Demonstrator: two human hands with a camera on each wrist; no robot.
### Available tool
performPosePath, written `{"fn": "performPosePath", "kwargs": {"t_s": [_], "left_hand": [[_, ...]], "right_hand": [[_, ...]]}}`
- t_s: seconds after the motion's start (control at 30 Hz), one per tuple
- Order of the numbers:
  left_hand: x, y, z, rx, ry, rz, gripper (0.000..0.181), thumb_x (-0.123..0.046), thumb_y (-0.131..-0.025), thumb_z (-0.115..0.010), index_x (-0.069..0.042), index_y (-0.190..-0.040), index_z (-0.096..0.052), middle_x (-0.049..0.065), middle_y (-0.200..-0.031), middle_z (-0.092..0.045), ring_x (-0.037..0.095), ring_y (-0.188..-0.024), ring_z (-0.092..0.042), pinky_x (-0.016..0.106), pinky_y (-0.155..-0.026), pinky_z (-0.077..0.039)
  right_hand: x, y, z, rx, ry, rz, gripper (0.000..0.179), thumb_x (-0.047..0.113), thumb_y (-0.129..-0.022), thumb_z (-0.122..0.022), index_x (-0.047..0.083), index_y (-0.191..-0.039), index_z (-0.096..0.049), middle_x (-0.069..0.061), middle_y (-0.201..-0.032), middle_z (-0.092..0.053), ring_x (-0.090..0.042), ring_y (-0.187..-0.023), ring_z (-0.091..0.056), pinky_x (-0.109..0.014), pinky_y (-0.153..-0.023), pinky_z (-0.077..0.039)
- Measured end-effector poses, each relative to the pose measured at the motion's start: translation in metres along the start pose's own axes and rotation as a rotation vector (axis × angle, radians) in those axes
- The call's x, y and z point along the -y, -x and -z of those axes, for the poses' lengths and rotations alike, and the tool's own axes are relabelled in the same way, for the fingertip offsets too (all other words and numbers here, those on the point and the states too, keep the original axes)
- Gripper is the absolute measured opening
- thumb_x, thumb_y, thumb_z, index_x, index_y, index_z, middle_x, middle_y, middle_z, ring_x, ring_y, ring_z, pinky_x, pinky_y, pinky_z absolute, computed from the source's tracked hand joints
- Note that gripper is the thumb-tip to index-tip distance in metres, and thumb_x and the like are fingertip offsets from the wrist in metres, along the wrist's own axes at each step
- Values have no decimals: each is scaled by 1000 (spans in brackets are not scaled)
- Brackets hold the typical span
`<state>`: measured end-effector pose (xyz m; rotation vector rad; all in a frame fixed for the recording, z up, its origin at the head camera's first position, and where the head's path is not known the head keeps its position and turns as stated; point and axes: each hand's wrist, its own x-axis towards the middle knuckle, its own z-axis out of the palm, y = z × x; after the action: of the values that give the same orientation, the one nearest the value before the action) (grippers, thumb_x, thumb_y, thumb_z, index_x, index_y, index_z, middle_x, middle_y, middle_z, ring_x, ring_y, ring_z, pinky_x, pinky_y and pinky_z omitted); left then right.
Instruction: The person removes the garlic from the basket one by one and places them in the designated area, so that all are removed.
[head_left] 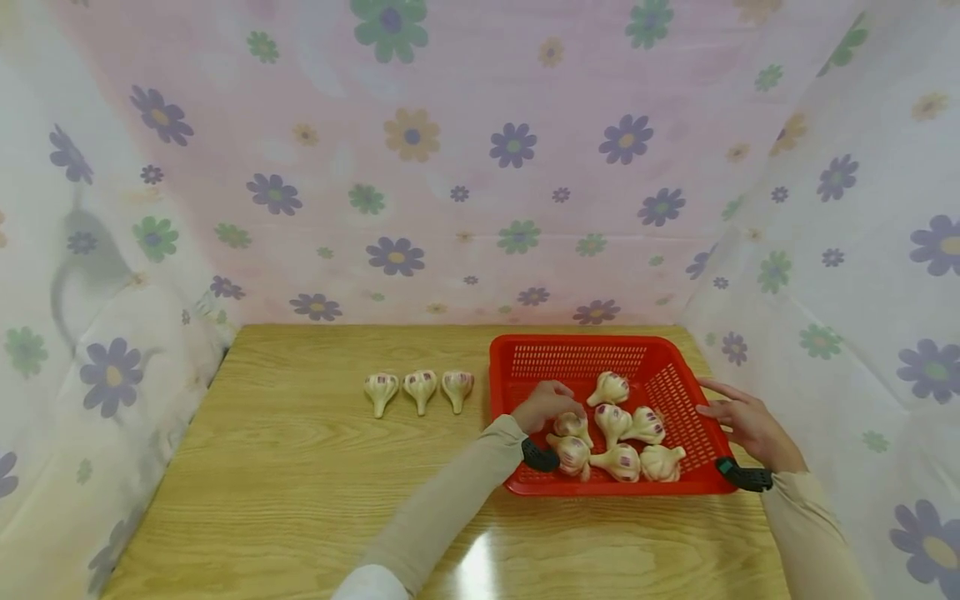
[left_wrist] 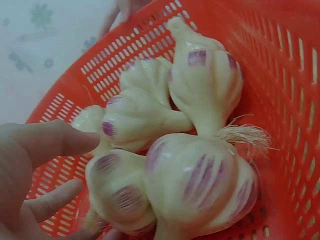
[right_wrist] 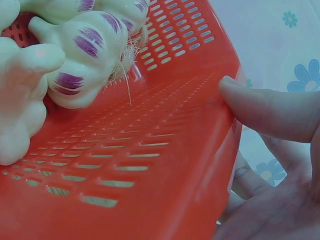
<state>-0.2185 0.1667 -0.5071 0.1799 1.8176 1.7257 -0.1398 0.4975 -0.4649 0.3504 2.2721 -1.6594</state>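
A red plastic basket (head_left: 592, 487) with slotted walls stands on the right of the table. Inside it lie several garlic bulbs (head_left: 618, 462), cream with purple streaks, some with stringy roots. My left hand (head_left: 546, 406) reaches into the basket's left part, over a garlic bulb (left_wrist: 122, 192). In the left wrist view its thumb and fingers are spread beside that bulb; whether they touch it is unclear. My right hand (head_left: 753, 429) holds the basket's right rim, the thumb (right_wrist: 270, 110) on top and the other fingers outside the wall, partly hidden.
Three garlic bulbs (head_left: 420, 390) lie in a row left of the basket, stems toward me. They sit on a light wooden table (head_left: 300, 483). Flower-printed cloth (head_left: 450, 167) hangs behind and on both sides, close to the basket's right.
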Motion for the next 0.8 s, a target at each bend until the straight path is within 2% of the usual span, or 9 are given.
{"fn": "performPosePath", "kwargs": {"t_s": [0.1, 0.2, 0.3, 0.37, 0.4, 0.53, 0.67, 0.77, 0.8], "left_hand": [[3, 1, -4, 20, -4, 20, 48, 1, -74, -71, 7, -117, -51, 4, -71, -51, 17, -56, -40, 30, -54, -39], [2, 3, -9, 5, -52, 51, 46, 2, -74, -71, 4, -116, -51, 4, -60, -49, 19, -51, -37, 33, -53, -37], [0, 7, -11, -39, -125, 69, 40, 2, -72, -73, 1, -107, -54, 5, -70, -52, 19, -57, -44, 35, -58, -44], [0, 9, -10, -49, -132, 72, 39, 3, -70, -74, 0, -103, -54, 7, -80, -53, 21, -63, -48, 38, -64, -48], [1, 10, -9, -44, -131, 65, 38, 2, -70, -74, -1, -102, -53, 8, -83, -52, 21, -65, -50, 39, -67, -50], [2, 11, -2, 1, -113, 15, 41, 1, -70, -74, 5, -105, -52, 9, -87, -52, 20, -68, -52, 39, -69, -52], [2, 8, 4, 46, -120, 10, 13, 2, -72, -73, 3, -72, -60, 6, -64, -53, 17, -55, -45, 29, -54, -44], [-1, 7, 6, 55, -137, 31, 22, 1, -72, -74, -5, -58, -58, 1, -54, -47, 17, -50, -39, 29, -51, -39], [-1, 8, 7, 66, -137, 24, 20, 2, -72, -74, 1, -60, -58, 6, -55, -50, 21, -51, -39, 32, -52, -41]], "right_hand": [[0, 1, -1, -6, 10, -3, 70, 25, -97, -55, 11, -152, -15, -15, -142, -31, -2, -95, -57, -28, -82, -49], [0, 1, -2, -7, 5, -3, 71, 25, -97, -55, 10, -152, -14, -15, -140, -35, -2, -95, -57, -29, -82, -50], [0, 1, -3, -12, -44, -9, 72, 23, -96, -58, 9, -152, -15, -2, -125, -51, -7, -94, -60, -32, -81, -51], [1, 1, -4, -6, -54, -8, 73, 22, -96, -58, 7, -152, -14, 7, -116, -54, -9, -93, -61, -31, -80, -52], [1, 1, -5, -10, -70, -10, 73, 21, -95, -58, 7, -152, -14, 11, -109, -56, -11, -93, -62, -32, -80, -52], [2, 1, -5, -11, -43, -2, 73, 23, -96, -58, 7, -152, -14, 13, -109, -55, -9, -93, -61, -31, -80, -51], [2, 2, -4, -16, -25, -5, 74, 24, -95, -58, 7, -152, -14, 13, -110, -52, -8, -94, -60, -30, -80, -51], [2, 0, -3, -25, -65, -23, 73, 22, -95, -59, 10, -152, -16, 14, -106, -56, -11, -93, -62, -34, -80, -52], [1, 0, -3, -27, -73, -27, 72, 21, -95, -59, 11, -152, -16, 15, -104, -58, -12, -93, -62, -34, -79, -53]]}}
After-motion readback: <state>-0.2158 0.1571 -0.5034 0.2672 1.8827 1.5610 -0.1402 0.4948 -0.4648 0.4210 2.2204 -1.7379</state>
